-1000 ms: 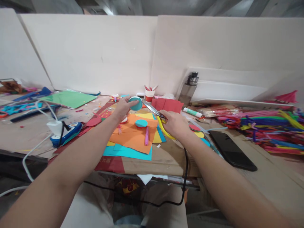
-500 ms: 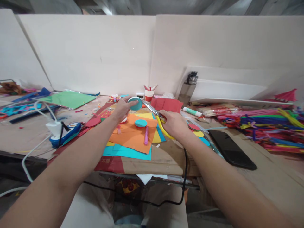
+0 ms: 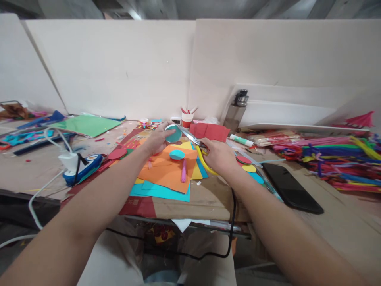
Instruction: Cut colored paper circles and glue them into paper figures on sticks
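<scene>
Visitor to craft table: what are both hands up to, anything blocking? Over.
Left hand: pinching teal disc. Right hand: gripping yellow-handled scissors, pointed toward disc. Contact unclear; no obstruction visible between them.

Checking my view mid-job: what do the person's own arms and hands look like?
The left hand and right hand are ungloved; any rings would be too small to tell. The left forearm and right forearm are bare, with no sleeve, watch or bracelet in view.

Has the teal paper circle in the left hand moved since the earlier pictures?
Yes, slightly: against the red-and-white cup, the teal paper circle in the left hand now sits further right and lower.
</scene>
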